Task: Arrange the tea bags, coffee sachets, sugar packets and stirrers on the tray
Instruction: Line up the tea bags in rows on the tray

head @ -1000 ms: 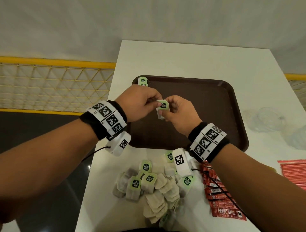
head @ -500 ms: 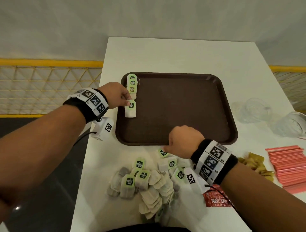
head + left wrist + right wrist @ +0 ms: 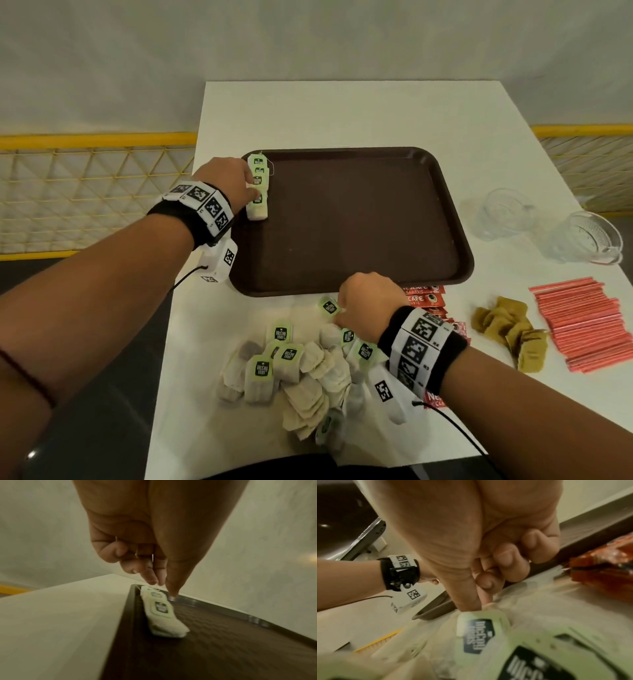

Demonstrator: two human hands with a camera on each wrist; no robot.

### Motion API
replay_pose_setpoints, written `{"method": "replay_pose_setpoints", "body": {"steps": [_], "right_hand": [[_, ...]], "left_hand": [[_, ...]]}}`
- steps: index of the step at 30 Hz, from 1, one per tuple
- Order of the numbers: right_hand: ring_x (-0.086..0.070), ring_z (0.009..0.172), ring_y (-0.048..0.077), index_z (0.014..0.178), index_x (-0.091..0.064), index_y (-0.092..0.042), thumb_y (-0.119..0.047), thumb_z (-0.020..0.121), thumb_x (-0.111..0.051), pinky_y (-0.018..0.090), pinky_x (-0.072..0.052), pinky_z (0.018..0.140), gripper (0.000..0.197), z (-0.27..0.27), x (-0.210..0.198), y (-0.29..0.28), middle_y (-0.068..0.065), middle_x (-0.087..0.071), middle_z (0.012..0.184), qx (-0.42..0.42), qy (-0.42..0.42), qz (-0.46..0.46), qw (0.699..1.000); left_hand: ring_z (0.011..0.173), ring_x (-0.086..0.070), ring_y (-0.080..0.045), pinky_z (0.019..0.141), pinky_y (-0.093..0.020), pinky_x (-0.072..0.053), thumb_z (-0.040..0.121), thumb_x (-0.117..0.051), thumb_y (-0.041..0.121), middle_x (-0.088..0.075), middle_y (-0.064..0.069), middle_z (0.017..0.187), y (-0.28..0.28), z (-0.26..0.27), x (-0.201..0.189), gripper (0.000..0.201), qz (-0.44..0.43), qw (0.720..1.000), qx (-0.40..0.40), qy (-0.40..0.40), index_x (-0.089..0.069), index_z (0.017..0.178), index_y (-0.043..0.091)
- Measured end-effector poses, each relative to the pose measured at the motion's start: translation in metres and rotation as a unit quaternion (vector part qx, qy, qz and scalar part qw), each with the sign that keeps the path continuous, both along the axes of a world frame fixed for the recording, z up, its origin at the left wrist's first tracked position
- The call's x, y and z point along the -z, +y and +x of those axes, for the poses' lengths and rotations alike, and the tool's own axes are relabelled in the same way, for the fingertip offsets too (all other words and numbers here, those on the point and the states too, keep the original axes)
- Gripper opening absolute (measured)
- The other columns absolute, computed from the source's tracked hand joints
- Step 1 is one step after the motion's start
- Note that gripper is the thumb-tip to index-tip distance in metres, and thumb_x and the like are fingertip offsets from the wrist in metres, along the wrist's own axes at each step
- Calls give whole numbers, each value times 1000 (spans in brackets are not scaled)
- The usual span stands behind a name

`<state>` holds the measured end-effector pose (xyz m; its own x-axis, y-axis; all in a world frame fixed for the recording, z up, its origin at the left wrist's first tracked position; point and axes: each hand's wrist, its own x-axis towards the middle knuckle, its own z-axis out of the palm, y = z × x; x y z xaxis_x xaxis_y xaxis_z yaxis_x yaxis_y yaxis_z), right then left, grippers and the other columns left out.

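Note:
A dark brown tray (image 3: 359,222) lies on the white table. A short row of green-tagged tea bags (image 3: 257,192) (image 3: 161,614) lies along its far left edge. My left hand (image 3: 251,195) (image 3: 163,588) hovers over that row, its fingertips at the bags, gripping nothing. In front of the tray sits a loose pile of tea bags (image 3: 301,370). My right hand (image 3: 342,317) (image 3: 481,608) reaches into the pile and pinches the top of one tea bag (image 3: 479,635) between thumb and forefinger.
Red coffee sachets (image 3: 424,299) (image 3: 604,580) lie just right of my right hand. Brown sugar packets (image 3: 510,329) and a stack of red stirrers (image 3: 582,322) are farther right. Two clear glass cups (image 3: 503,212) (image 3: 585,240) stand right of the tray. The table's left edge is by my left wrist.
Both hands held one tea bag over the tray a second ago. The left hand then laid it against the row at the left edge; the right hand dropped to the pile and took another.

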<state>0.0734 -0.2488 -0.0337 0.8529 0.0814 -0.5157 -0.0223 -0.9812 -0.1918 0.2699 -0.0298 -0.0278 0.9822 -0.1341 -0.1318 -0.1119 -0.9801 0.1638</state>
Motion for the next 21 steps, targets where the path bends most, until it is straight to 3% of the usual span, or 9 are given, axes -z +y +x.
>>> {"method": "replay_pose_setpoints", "body": {"steps": [2,6,9,12,16,19,21], "right_hand": [[-66,79,24,89,-69,-20,-32,82,-69,35,-58,73,14,1,3,-1,1,-69,87,2,15,17,1000],[-65,79,24,89,-66,-19,-21,81,-63,34,-57,73,9,1,4,-3,3,-67,89,-10,23,25,999],[-64,83,25,90,-64,-17,-20,82,-59,32,-55,72,10,-2,-1,-8,3,-66,91,0,12,61,998],[-59,78,21,80,-58,-21,-19,81,-60,28,-44,64,3,-8,-6,-18,-4,-60,80,30,-29,115,993],[-52,65,17,71,-49,-22,-12,78,-63,29,-39,59,19,-12,-5,-38,-5,-55,70,68,-73,187,977],[-56,67,12,82,-52,-26,-13,77,-74,32,-45,62,26,-12,-5,-50,-5,-61,76,90,-80,234,965],[-63,76,13,93,-56,-25,-14,75,-79,29,-50,70,31,-11,-6,-57,-3,-68,86,96,-78,259,958]], "left_hand": [[98,-62,-22,87,-37,-50,83,-67,45,-68,2,99,-4,-16,-5,22,-49,999,21,-4,-66,96,28],[81,-60,-7,80,-30,-51,86,-65,42,-65,13,82,-19,-72,-21,12,-117,983,138,24,-65,90,31],[77,-60,-4,76,-29,-52,86,-64,46,-63,15,79,-31,-112,-26,14,-99,975,193,57,-66,89,32],[75,-60,-6,75,-30,-52,86,-63,46,-60,17,74,-42,-142,-25,17,-68,966,233,87,-69,90,31],[89,-64,-9,80,-28,-51,84,-65,49,-69,13,95,-60,-171,-14,26,-45,950,276,141,-69,103,31],[94,-64,-14,83,-32,-52,81,-67,49,-69,11,102,-74,-182,-3,33,-21,944,287,161,-66,107,30],[92,-63,-18,77,-31,-51,78,-67,52,-66,9,99,-82,-187,3,36,9,943,286,168,-63,107,31]]}}
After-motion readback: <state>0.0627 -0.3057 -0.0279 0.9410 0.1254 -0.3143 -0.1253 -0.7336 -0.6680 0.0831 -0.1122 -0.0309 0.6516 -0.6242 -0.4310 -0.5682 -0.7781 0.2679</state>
